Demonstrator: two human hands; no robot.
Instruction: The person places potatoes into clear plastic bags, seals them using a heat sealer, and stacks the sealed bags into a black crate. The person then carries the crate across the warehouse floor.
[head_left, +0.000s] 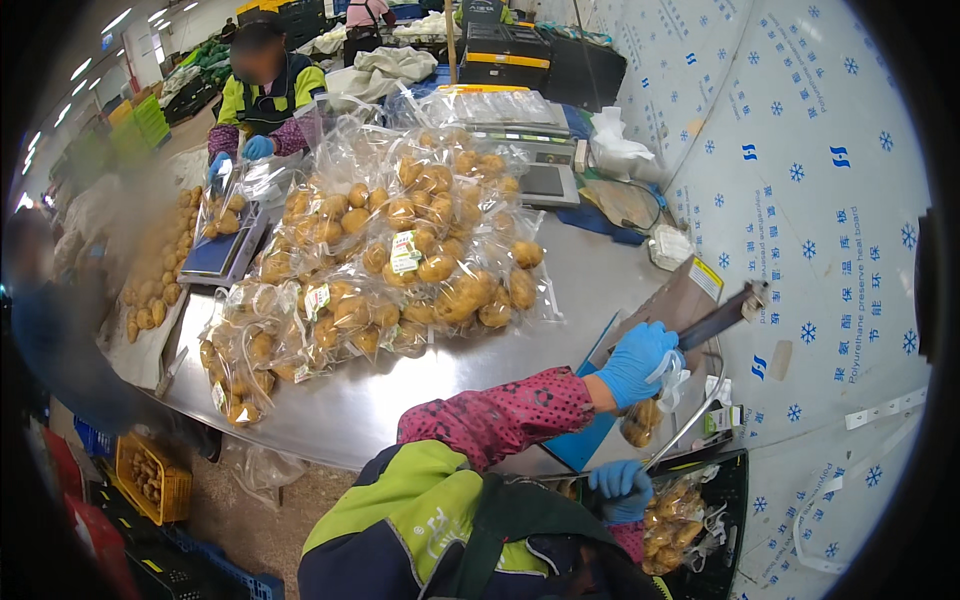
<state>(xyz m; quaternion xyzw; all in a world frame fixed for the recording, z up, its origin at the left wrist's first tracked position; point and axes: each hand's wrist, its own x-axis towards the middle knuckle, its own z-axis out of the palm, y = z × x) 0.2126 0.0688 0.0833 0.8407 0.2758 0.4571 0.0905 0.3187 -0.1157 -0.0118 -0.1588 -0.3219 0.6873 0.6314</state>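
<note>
My left hand is closed on the white handles of a clear bag of potatoes, beside a dark metal bar on a tilted, steel-coloured device. Below it, my right hand has curled fingers near a bent metal rod; what they hold, if anything, I cannot make out. A blue board lies left of the bag. More bagged potatoes sit in a black crate at lower right. A large pile of labelled potato bags covers much of the steel table.
A co-worker in blue gloves stands across the table by a scale; a blurred person is at left. Loose potatoes lie on sacking. A yellow crate is on the floor. A printed wall panel bounds the right.
</note>
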